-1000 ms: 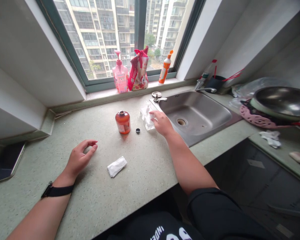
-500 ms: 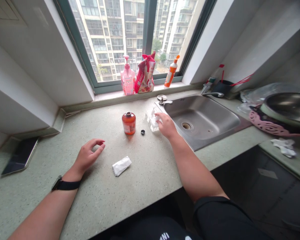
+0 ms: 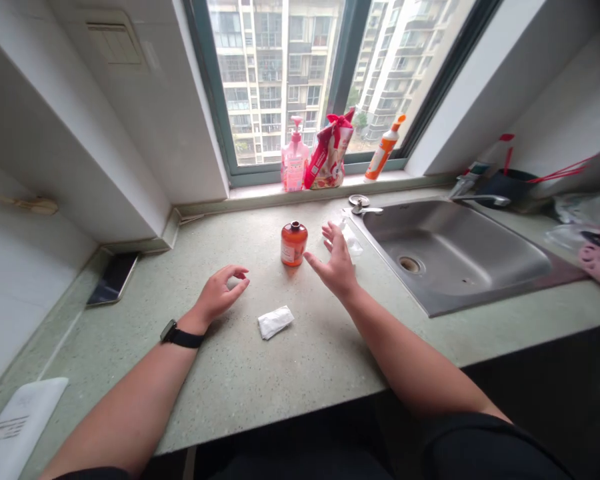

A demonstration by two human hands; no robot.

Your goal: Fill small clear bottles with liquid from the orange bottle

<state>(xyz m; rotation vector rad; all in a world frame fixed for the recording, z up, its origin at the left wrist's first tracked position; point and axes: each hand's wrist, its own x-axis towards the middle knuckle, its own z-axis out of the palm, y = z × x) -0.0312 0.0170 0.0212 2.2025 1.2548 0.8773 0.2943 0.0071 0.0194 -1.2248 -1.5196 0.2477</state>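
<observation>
An orange-red bottle (image 3: 294,245) stands upright on the speckled counter (image 3: 230,400), its dark neck uncapped. My right hand (image 3: 336,263) is just right of the bottle with fingers spread, holding nothing. Behind it a clear plastic item (image 3: 351,239) is partly covered by the hand. To the left of the bottle, my left hand (image 3: 223,291) hovers near or rests on the counter with curved fingers apart and nothing in them. A folded white tissue (image 3: 275,323) lies between the hands, nearer the front. The small black cap is hidden from view.
A steel sink (image 3: 450,247) is set into the counter at the right. On the sill stand a pink pump bottle (image 3: 295,163), a red bag (image 3: 330,157) and an orange-white bottle (image 3: 383,152). A phone (image 3: 113,279) lies at the left, a white object (image 3: 25,420) lower left.
The view has swung left. My right hand has left the clear plastic item, moved toward the bottle and spread its fingers. The black cap no longer shows. My left hand looks much the same.
</observation>
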